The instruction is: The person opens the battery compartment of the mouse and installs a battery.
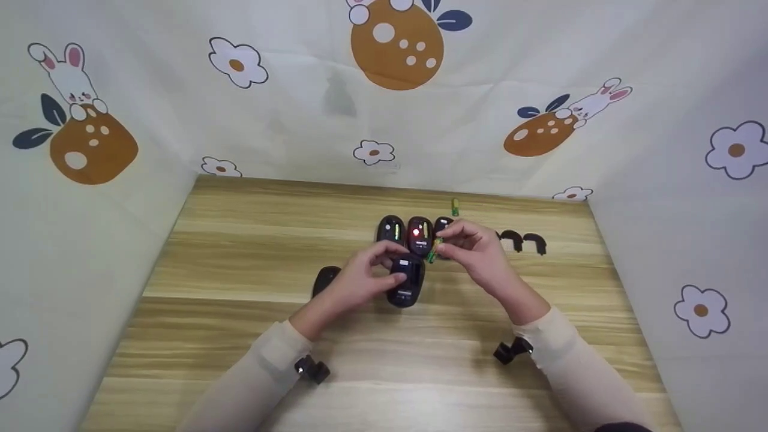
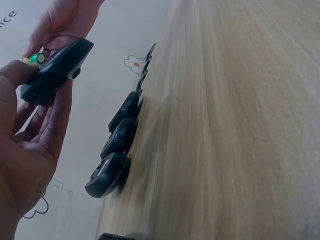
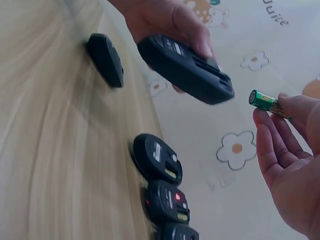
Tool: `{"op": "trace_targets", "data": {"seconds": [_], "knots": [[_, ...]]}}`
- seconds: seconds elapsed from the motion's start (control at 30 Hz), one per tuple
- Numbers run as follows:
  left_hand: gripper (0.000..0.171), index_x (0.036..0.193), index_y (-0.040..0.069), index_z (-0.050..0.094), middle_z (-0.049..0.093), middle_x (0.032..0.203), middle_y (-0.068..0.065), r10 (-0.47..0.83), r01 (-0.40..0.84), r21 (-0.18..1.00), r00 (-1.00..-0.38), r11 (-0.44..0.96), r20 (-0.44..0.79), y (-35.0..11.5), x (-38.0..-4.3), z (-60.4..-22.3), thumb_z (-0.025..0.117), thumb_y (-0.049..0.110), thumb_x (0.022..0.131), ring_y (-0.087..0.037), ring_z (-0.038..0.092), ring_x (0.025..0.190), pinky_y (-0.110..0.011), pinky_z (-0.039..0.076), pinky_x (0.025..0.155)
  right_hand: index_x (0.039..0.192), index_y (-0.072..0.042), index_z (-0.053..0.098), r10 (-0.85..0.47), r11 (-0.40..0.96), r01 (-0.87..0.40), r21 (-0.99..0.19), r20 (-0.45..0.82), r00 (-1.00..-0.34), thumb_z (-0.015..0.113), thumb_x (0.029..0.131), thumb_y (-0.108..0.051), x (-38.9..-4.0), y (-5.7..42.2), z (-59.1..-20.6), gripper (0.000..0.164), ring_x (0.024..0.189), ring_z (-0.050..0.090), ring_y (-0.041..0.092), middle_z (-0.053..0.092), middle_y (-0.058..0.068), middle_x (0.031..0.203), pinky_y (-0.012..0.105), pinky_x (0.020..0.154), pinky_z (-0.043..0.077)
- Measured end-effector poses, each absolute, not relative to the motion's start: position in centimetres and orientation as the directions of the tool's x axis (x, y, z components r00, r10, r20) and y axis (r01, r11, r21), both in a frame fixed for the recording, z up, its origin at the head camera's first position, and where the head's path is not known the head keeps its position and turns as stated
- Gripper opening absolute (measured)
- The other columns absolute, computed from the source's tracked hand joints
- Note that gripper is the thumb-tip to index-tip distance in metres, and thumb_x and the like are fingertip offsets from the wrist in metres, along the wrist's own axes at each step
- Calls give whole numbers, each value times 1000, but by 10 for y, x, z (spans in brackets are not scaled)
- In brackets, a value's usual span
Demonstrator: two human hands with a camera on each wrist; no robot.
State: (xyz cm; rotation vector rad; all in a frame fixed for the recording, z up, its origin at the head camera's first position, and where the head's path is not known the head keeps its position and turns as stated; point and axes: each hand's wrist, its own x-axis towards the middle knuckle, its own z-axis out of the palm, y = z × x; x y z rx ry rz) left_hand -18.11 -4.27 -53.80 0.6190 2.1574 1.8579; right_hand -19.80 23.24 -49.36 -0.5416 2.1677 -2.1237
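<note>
My left hand (image 1: 364,271) holds a black computer mouse (image 1: 405,295) above the table, its underside up and its battery slot uncovered. Between thumb and fingertips, my right hand (image 1: 480,252) pinches a green-and-gold battery (image 3: 265,101). In the right wrist view, a gap separates this battery from the mouse. Three more mice lie underside up in a row just beyond my hands: a black one (image 1: 387,228), one glowing red (image 1: 419,240), and one partly hidden behind my right hand (image 1: 443,222). Batteries show in the slots of the first two.
Another black mouse (image 1: 324,280) lies at the left, partly behind my left forearm. A loose green battery (image 1: 455,207) is near the back edge. Several black curved covers (image 1: 534,243) lie right of my right hand. Patterned cloth walls (image 1: 288,120) surround the wooden table (image 1: 240,240).
</note>
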Motion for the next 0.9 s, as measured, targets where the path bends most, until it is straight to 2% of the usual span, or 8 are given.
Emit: {"op": "trace_targets", "data": {"seconds": [0.17,0.33,0.53,0.6,0.9], "knots": [[43,135,16,71,74,119,-3,454,163,980,-886,111,96,-43,-180,-536,85,11,95,-27,70,106,-61,55,108,107,9,75,-327,23,-273,-962,251,-911,82,92,10,-190,224,-494,17,94,74,17,74,7,105,31,86,66],[42,135,14,71,74,116,-3,454,167,980,-885,107,102,-43,-180,-535,85,11,96,-28,70,105,-62,52,109,106,12,73,-368,18,-296,-955,269,-890,83,92,9,-185,218,-494,17,94,73,19,72,5,105,29,83,66],[41,135,16,72,74,117,-1,452,189,973,-885,133,110,-42,-180,-535,85,13,96,-29,70,105,-55,51,111,104,5,75,-390,48,-318,-947,276,-879,84,92,8,-183,214,-497,15,94,72,19,71,17,105,28,83,65],[41,135,16,72,74,117,-1,451,190,973,-886,135,110,-42,-179,-535,86,14,96,-29,71,106,-55,51,111,103,3,75,-398,66,-333,-940,281,-873,84,92,8,-183,214,-497,15,95,72,19,71,19,106,29,84,65],[43,135,17,72,73,118,-2,447,182,975,-888,125,108,-40,-178,-534,86,11,94,-26,71,106,-55,50,113,105,-6,81,-421,161,-395,-904,299,-856,86,93,0,-180,213,-501,15,97,69,25,73,11,105,36,91,63]]}}
